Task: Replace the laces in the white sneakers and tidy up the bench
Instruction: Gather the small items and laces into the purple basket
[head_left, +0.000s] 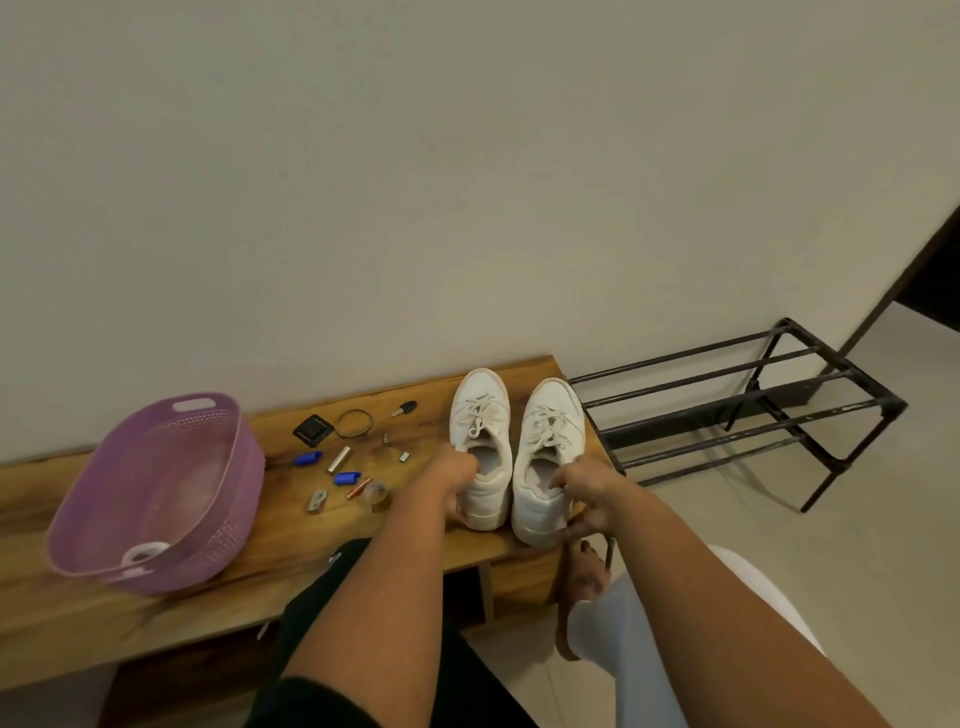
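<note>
From the head view, two white sneakers stand side by side near the right end of the wooden desk (249, 587), toes to the wall, old laces still tied. The left hand (454, 480) is closed on the heel collar of the left sneaker (480, 447), fingers hooked into its opening; the right hand (587, 499) likewise grips the heel of the right sneaker (548, 457), thumb low on the back. This looks like the opening step, positioning the shoes before unlacing. Next the knots must be undone, which calls for freeing a hand to pinch a lace end. Left of the shoes lies scattered clutter, including a silver battery (339, 459), near a purple basket (156, 493), for tidying later.
</note>
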